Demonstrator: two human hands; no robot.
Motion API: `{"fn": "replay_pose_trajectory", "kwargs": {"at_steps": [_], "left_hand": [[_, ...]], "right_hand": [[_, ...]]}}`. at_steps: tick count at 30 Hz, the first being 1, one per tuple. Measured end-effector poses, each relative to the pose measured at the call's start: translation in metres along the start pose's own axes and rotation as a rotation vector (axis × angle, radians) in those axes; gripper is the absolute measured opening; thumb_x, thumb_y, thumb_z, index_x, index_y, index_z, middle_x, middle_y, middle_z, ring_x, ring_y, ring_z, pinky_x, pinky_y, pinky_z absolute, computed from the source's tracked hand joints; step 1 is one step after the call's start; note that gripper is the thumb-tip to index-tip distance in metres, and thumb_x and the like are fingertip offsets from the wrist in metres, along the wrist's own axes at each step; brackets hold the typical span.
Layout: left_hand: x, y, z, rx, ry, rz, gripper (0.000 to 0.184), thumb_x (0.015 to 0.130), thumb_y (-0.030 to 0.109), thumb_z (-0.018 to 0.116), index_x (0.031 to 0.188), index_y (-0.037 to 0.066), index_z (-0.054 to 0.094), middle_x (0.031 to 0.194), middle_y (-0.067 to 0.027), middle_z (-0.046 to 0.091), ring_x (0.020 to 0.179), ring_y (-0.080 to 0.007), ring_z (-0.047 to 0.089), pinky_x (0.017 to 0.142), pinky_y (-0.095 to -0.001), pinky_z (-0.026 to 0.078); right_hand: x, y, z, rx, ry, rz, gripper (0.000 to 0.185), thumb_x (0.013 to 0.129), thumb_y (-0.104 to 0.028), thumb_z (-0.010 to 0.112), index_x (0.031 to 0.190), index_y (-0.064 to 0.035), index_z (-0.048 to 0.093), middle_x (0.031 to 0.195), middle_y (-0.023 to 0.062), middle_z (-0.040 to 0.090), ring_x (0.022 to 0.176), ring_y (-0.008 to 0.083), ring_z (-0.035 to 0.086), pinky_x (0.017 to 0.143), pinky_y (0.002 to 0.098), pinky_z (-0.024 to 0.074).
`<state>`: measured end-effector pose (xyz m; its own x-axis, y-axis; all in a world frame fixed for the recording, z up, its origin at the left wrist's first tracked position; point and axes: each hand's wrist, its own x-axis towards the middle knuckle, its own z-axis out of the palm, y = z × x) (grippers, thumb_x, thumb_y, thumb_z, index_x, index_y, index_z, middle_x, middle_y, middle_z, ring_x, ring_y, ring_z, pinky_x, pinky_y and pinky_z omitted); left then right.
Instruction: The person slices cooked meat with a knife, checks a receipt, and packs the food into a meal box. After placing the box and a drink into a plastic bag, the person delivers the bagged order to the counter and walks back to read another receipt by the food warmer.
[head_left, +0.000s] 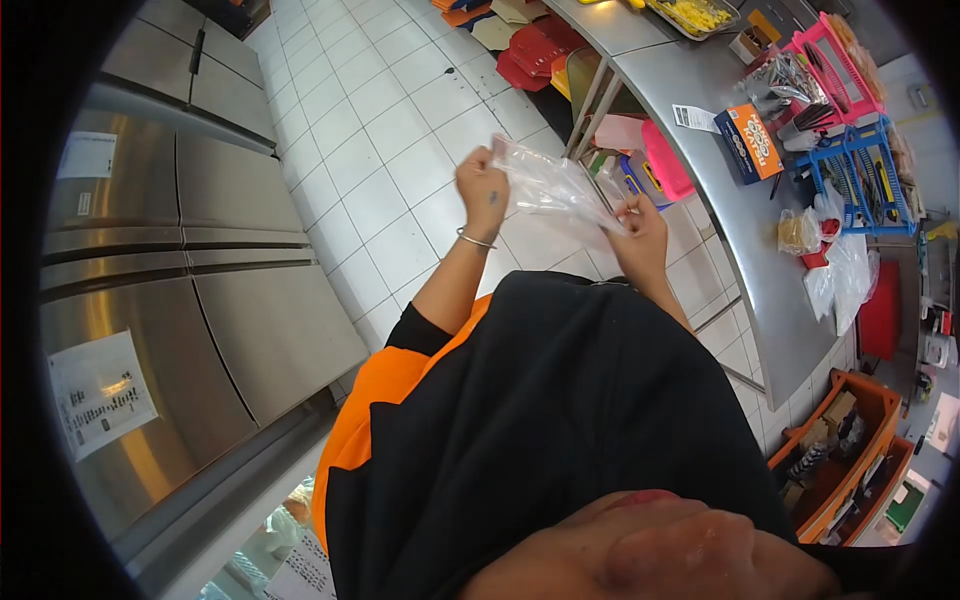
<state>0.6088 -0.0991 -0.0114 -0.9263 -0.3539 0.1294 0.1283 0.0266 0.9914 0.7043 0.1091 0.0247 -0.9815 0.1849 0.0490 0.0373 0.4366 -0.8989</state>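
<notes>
Between my two hands stretches a clear plastic bag, held out in front of my body above the tiled floor. My left hand, with a bangle at the wrist, is closed on the bag's upper left end. At the opposite end, the fingers of my right hand pinch the bag's edge. The bag looks thin and creased; I cannot make out anything inside it.
Stainless steel fridges line the left. Along the right runs a metal table bearing an orange-and-navy box, a blue rack, a pink basket and plastic bags. A pink tub sits under the table; an orange crate stands lower right.
</notes>
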Motion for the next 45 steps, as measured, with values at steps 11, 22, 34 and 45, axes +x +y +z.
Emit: {"fn": "replay_pose_trajectory", "kwargs": {"at_steps": [11, 22, 34, 45], "left_hand": [[0.001, 0.026, -0.02, 0.871, 0.093, 0.537, 0.055, 0.065, 0.007, 0.072, 0.116, 0.007, 0.054, 0.116, -0.0117, 0.044, 0.11, -0.0285, 0.044, 0.09, -0.0422, 0.038], [0.03, -0.003, -0.012, 0.654, -0.74, 0.153, 0.038, 0.082, 0.01, 0.048, 0.119, 0.001, 0.051, 0.095, -0.0218, 0.062, 0.085, -0.0361, 0.06, 0.077, -0.0418, 0.047], [0.031, 0.076, 0.062, 0.322, -1.619, -0.144, 0.038, 0.074, 0.007, 0.067, 0.112, 0.004, 0.066, 0.121, -0.012, 0.06, 0.098, -0.0222, 0.058, 0.091, -0.0303, 0.044], [0.09, 0.019, 0.179, 0.181, -0.906, 0.309, 0.071, 0.055, -0.017, 0.039, 0.124, -0.004, 0.053, 0.145, -0.0215, 0.035, 0.137, -0.0316, 0.031, 0.11, -0.0348, 0.026]], "right_hand": [[0.02, -0.011, 0.009, 0.515, 0.188, 0.031, 0.025, 0.076, 0.008, 0.051, 0.098, -0.0035, 0.055, 0.081, 0.0023, 0.06, 0.077, 0.015, 0.059, 0.064, 0.0257, 0.0468], [0.068, -0.008, -0.083, -0.651, 0.381, -0.676, 0.063, 0.062, -0.016, 0.08, 0.118, -0.0079, 0.053, 0.108, 0.0124, 0.058, 0.106, 0.0312, 0.054, 0.089, 0.0416, 0.0423], [0.08, 0.04, -0.089, -0.896, -0.06, 0.014, 0.073, 0.067, -0.038, 0.074, 0.131, -0.0156, 0.048, 0.129, 0.0213, 0.047, 0.124, 0.0371, 0.042, 0.099, 0.0492, 0.0354], [0.122, 0.031, -0.269, 0.671, -0.442, -0.153, 0.041, 0.089, -0.016, 0.061, 0.124, 0.0033, 0.053, 0.113, 0.0201, 0.063, 0.095, 0.0308, 0.066, 0.088, 0.0397, 0.0519]]}}
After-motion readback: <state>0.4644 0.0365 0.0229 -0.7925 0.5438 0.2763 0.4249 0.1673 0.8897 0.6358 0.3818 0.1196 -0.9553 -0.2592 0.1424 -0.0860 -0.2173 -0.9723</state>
